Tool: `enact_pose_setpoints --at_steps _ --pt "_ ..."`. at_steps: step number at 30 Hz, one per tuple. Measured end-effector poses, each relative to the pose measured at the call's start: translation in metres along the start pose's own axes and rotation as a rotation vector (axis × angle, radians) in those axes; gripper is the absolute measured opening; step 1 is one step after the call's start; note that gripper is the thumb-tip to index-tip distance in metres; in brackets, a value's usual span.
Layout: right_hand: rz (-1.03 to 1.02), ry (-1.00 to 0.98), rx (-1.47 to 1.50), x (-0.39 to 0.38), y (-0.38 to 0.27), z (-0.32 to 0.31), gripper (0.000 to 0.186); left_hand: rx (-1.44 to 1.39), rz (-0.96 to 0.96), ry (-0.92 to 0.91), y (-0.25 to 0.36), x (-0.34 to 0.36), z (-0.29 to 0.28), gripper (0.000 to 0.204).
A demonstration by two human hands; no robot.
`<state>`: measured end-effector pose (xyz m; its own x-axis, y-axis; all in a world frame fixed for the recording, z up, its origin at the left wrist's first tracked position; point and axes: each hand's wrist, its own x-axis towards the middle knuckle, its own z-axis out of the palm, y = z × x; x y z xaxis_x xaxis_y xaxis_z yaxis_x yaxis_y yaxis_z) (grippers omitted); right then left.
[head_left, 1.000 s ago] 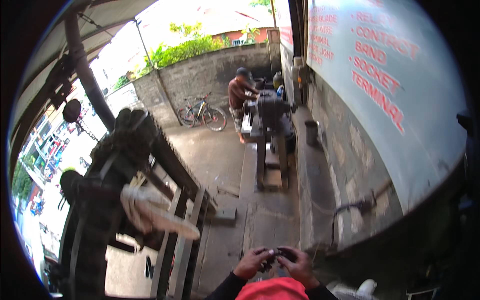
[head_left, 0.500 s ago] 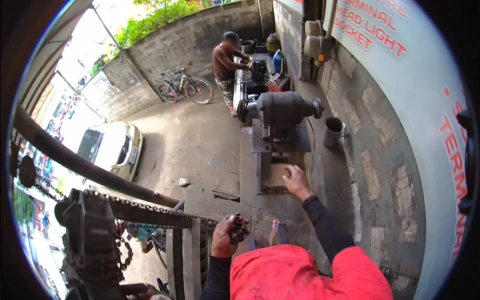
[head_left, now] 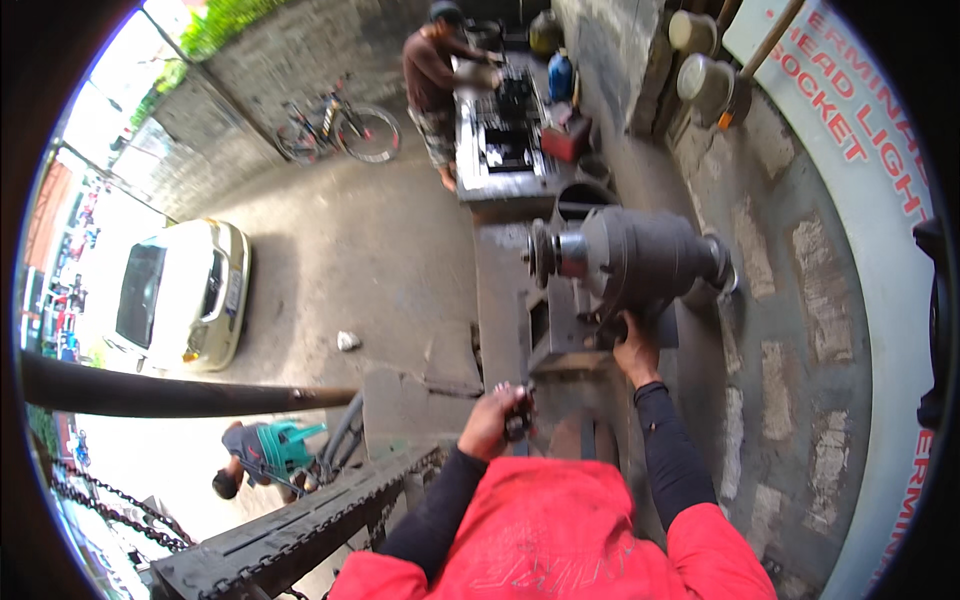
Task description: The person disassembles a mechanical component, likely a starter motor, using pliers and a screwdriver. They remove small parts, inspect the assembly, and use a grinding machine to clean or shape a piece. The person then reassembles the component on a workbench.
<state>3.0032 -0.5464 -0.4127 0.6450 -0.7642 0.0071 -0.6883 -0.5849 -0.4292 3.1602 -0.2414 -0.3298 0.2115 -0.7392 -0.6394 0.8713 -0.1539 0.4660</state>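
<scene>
Grinder [head_left: 645, 262] set crosswise, dark part [head_left: 517, 416] in the left hand [head_left: 486, 426]

Head view: the dark part sits in front of the red shirt [head_left: 545, 525], at the fingertip end of the left hand, whose fingers curl around it and press it against the thumb. It looks like metal, so it is probably stiff, fairly heavy for its size and perhaps slippery if greasy; breaking seems unlikely. Its outer sides look the best place to hold, between thumb and curled fingers. Its long axis seems to run away from the person, the narrower end pointing forward, though blur leaves this uncertain.

The grinder stands ahead and to the right on its stand [head_left: 578, 352]. Its rounded housing looks heavy and rigid, something to steady by the body rather than lift, and away from the wheel [head_left: 541, 256]. Its long axis runs left to right, nearly square to the person, with that wheel at the left end. The right hand [head_left: 638, 356] reaches to the housing's near underside; its fingertips are hidden there, so I cannot tell whether they pinch anything or merely rest.
</scene>
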Motion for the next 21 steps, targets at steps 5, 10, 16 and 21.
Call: enact_pose_setpoints --at_steps 5,10,16,21 --pt "0.164 0.017 0.126 -0.05 -0.073 -0.036 0.056 -0.106 0.0 -0.051 0.031 0.029 -0.006 0.021" --pt "0.388 -0.374 1.167 -0.052 -0.155 -0.028 0.027 -0.203 -0.066 -0.043 0.05 0.049 0.004 0.025" --pt "0.528 -0.312 1.408 0.0 -0.17 -0.016 0.019 -0.328 -0.114 -0.024 0.065 0.094 0.019 0.021" --pt "0.603 -0.268 1.419 0.017 -0.168 -0.012 0.018 -0.372 -0.133 0.044 0.068 0.114 0.027 0.02"
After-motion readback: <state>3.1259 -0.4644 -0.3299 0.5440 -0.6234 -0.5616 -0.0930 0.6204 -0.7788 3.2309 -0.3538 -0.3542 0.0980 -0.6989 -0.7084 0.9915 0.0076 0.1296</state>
